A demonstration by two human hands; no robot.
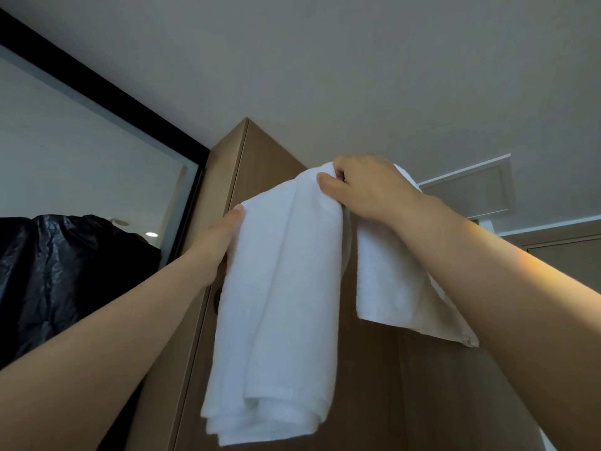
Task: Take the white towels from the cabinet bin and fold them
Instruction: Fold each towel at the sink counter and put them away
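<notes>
A white towel (pixel 283 304) hangs in front of a tall wooden cabinet (pixel 260 157), held up high with the camera tilted toward the ceiling. My left hand (pixel 218 245) grips its upper left edge, thumb pressed on the cloth. My right hand (pixel 367 187) pinches the top edge higher up, and a second hanging part of white cloth (pixel 396 281) drapes down behind my right wrist. The main length hangs doubled, with rolled folds at its bottom end. The cabinet bin is not in view.
A black plastic bag (pixel 65 271) bulges at the left, below a dark-framed glass panel (pixel 97 151). A ceiling hatch (pixel 468 190) sits at the right. The cabinet front fills the space behind and below the towel.
</notes>
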